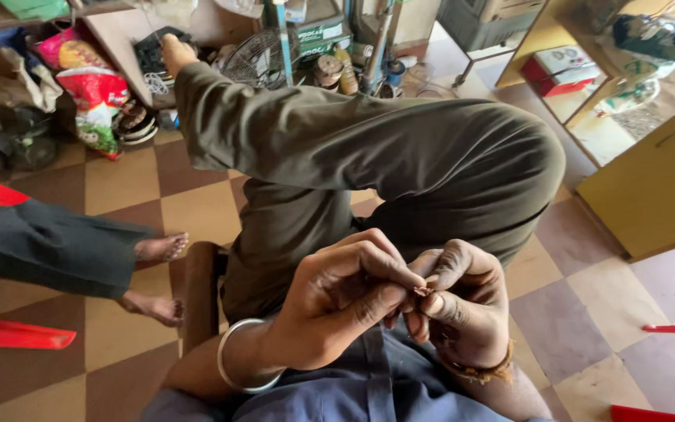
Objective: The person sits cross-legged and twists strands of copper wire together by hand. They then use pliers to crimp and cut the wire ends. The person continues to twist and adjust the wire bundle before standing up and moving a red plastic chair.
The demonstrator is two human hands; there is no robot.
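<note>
My left hand point(337, 301) and my right hand point(462, 301) meet in front of my lap, fingertips pinched together on a tiny brownish piece point(422, 291). Most of that piece is hidden by my fingers. A silver bangle point(232, 359) circles my left wrist and a brown thread band point(482, 369) my right wrist. My legs in olive trousers point(369, 156) are crossed, one knee raised, the bare foot point(175, 53) pointing away.
Another person's dark-trousered legs and bare feet point(158, 250) reach in from the left above a checkered tile floor point(580, 312). Red plastic parts point(9, 334) lie left and right. Bags, a fan point(258, 59), tins and boxes crowd the back. A yellow cabinet point(658, 187) stands right.
</note>
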